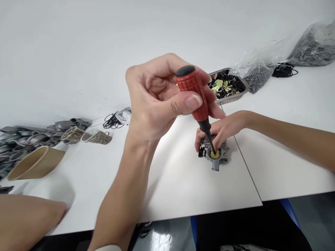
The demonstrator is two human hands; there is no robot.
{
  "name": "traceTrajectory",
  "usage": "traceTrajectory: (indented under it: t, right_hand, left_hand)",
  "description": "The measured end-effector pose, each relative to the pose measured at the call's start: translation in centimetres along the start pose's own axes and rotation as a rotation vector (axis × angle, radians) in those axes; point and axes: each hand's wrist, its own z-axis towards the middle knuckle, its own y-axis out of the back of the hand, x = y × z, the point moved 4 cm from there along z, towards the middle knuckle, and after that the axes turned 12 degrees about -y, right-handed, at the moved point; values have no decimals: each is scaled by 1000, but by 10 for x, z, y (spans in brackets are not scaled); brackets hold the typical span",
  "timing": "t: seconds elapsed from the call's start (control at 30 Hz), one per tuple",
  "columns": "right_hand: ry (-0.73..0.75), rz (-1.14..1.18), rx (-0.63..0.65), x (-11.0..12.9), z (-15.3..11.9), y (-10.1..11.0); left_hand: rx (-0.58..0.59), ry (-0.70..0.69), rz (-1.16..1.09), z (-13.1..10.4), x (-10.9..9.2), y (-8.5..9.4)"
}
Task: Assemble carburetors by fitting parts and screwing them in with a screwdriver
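My left hand (157,94) grips a screwdriver (192,90) by its red, black-capped handle, thumb on the near side. The dark shaft slants down, its tip at a yellowish round plate (215,153) inside the bore of a small grey metal carburetor (215,164). Lying on the white table, the carburetor is held from its far side by my right hand (226,127), whose fingers wrap its body. A black fitting (201,152) sticks out at its left. My right fingers and the screwdriver hide part of the carburetor.
Behind my hands stands a metal tray (235,97) of yellowish discs and black parts. Plastic bags of small parts (258,75) lie at back right. Left are clear cups (98,136), a tan tub (39,162) and piled grey parts (57,129). Another person's arm (31,216) rests lower left.
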Motion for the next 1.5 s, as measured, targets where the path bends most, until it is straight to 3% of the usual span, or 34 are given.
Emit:
traceTrajectory:
  t: [0.13, 0.2, 0.43, 0.57, 0.63, 0.83, 0.93, 1.1, 1.3, 1.5]
  right_hand:
    - [-3, -12, -1, 0, 0, 0]
    - [-8, -10, -12, 0, 0, 0]
    - [-3, 43, 6, -2, 0, -1]
    - [13, 43, 0, 0, 1, -2]
    - [4, 61, 0, 1, 1, -2]
    - [-19, 63, -27, 5, -1, -2]
    - [-5, 30, -28, 5, -1, -1]
    - [-9, 48, -17, 5, -3, -1]
    - [6, 49, -12, 6, -4, -1]
    - [-2, 21, 0, 1, 0, -1]
  left_hand:
    - [174, -26, 60, 2, -6, -3]
    - [196, -3, 106, 2, -6, -3]
    - [20, 188, 36, 0, -14, -10]
    - [-253, 450, -26, 1, -17, -23]
    - [-345, 467, -28, 3, -19, -32]
    - [-274, 367, -40, 6, -17, -44]
    - [-279, 409, -66, 5, -12, -41]
    - [-391, 499, -83, 0, -4, -35]
    - [-242, 541, -220, 2, 4, -34]
    - [-609, 612, -240, -7, 40, 4]
